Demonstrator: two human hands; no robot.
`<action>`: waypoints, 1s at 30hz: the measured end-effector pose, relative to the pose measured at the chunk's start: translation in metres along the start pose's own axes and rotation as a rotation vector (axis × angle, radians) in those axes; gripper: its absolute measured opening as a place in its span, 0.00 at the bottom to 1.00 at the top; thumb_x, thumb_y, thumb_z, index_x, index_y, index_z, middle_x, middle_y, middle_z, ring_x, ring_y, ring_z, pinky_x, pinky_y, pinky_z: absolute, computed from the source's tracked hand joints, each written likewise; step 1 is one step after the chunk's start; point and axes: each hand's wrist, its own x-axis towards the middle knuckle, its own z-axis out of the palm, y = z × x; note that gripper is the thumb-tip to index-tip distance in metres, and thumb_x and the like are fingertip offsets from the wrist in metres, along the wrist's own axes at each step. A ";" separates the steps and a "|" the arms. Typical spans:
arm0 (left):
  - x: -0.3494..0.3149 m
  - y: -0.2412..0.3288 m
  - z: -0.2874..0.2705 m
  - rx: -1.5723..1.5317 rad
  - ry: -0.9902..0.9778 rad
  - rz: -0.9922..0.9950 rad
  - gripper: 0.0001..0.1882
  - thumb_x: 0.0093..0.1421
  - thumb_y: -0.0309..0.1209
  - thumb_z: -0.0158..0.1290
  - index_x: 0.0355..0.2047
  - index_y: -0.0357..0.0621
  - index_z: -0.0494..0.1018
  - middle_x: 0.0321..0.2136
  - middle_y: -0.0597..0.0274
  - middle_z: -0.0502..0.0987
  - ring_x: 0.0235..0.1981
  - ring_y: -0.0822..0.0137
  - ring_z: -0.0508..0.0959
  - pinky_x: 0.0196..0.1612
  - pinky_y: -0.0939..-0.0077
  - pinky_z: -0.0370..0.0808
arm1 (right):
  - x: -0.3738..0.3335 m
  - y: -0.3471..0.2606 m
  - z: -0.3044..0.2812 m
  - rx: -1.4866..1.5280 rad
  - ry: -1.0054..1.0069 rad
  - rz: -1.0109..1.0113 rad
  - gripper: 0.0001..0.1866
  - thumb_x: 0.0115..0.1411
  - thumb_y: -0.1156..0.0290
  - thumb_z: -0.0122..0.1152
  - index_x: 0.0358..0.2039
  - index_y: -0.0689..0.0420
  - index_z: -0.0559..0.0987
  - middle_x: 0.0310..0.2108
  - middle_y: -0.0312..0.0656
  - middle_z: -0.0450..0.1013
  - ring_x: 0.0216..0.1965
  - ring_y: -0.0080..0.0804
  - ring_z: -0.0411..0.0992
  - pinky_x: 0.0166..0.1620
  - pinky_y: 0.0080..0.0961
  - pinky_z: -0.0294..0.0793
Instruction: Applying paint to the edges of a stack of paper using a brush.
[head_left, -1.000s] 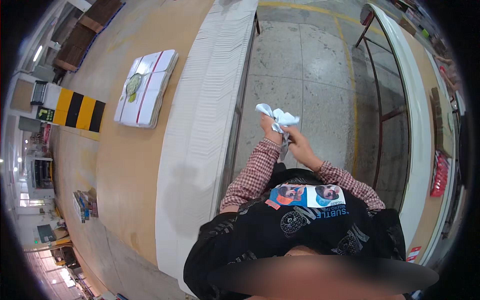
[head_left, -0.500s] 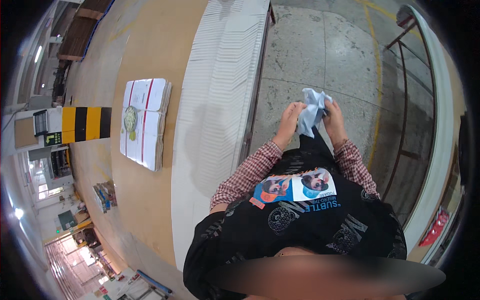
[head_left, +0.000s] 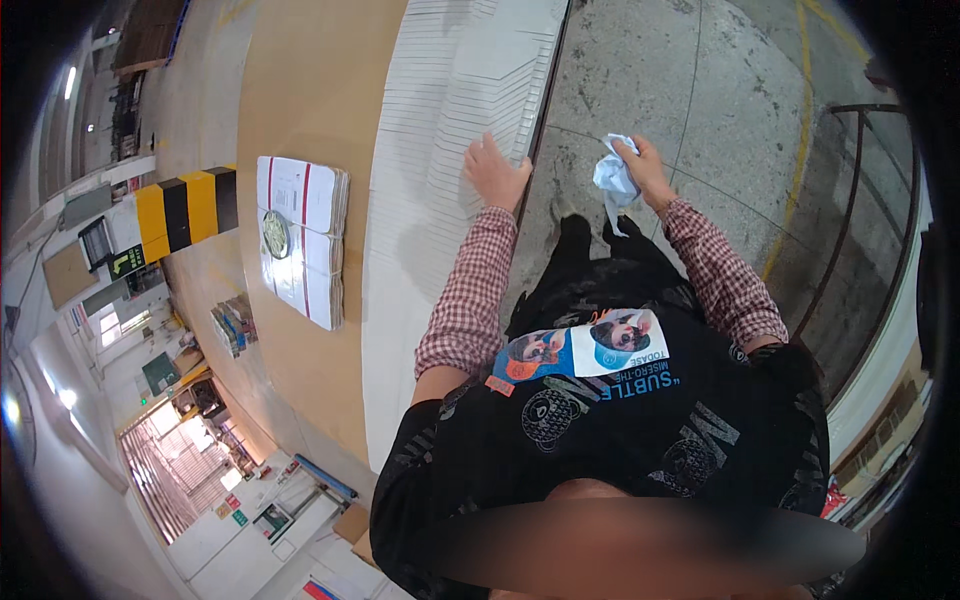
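My right hand (head_left: 647,172) is closed on a crumpled pale blue-white cloth (head_left: 611,182), one end of which hangs down; whether it is fabric or paper I cannot be sure. My left hand (head_left: 494,174) is empty, its fingers apart, over the near edge of a long row of overlapping white sheets (head_left: 425,215). From this angle I cannot tell whether the fingertips touch the sheets.
Beyond the white sheets lies a broad brown board (head_left: 310,80) bearing a strapped bundle of flat white cartons (head_left: 325,200) with red stripes. A yellow-and-black striped pillar (head_left: 180,205) stands past it. On my right is a metal frame (head_left: 850,210) above the concrete floor (head_left: 650,70).
My left hand has let go of the crumpled cloth and moved left to the white sheets. The cloth stays in my right hand alone. The view has shifted a little.
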 end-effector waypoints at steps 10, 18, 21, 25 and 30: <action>0.007 -0.001 0.019 0.176 -0.084 -0.006 0.48 0.36 0.49 0.63 0.54 0.40 0.56 0.43 0.46 0.62 0.46 0.49 0.62 0.47 0.55 0.60 | 0.005 -0.006 0.026 0.116 -0.225 0.087 0.20 0.57 0.65 0.54 0.49 0.58 0.68 0.43 0.39 0.69 0.40 0.26 0.69 0.41 0.22 0.68; 0.006 -0.008 0.013 0.106 -0.284 0.009 0.45 0.38 0.47 0.62 0.54 0.42 0.57 0.39 0.44 0.65 0.43 0.49 0.66 0.46 0.59 0.63 | 0.025 0.013 0.051 -0.375 0.073 -0.313 0.19 0.48 0.68 0.57 0.42 0.56 0.71 0.36 0.51 0.72 0.40 0.44 0.71 0.43 0.33 0.68; 0.006 -0.015 0.010 0.076 -0.266 0.056 0.43 0.39 0.46 0.61 0.54 0.42 0.58 0.37 0.44 0.65 0.41 0.48 0.67 0.44 0.60 0.65 | 0.026 0.008 0.063 -0.297 0.086 -0.252 0.17 0.48 0.68 0.57 0.40 0.56 0.72 0.37 0.51 0.72 0.40 0.45 0.71 0.42 0.33 0.69; 0.003 -0.024 0.004 -0.003 -0.271 0.105 0.38 0.41 0.46 0.58 0.51 0.40 0.62 0.35 0.43 0.67 0.38 0.48 0.69 0.41 0.60 0.67 | 0.025 0.006 0.078 -0.308 0.157 -0.265 0.15 0.47 0.68 0.58 0.37 0.58 0.73 0.36 0.52 0.72 0.38 0.46 0.71 0.41 0.34 0.69; -0.016 -0.039 0.001 -0.020 -0.327 0.126 0.34 0.45 0.46 0.55 0.49 0.40 0.65 0.34 0.43 0.68 0.36 0.49 0.70 0.39 0.59 0.68 | 0.016 0.007 0.094 -0.435 0.248 -0.564 0.12 0.48 0.70 0.58 0.34 0.59 0.75 0.32 0.49 0.71 0.34 0.46 0.70 0.37 0.36 0.68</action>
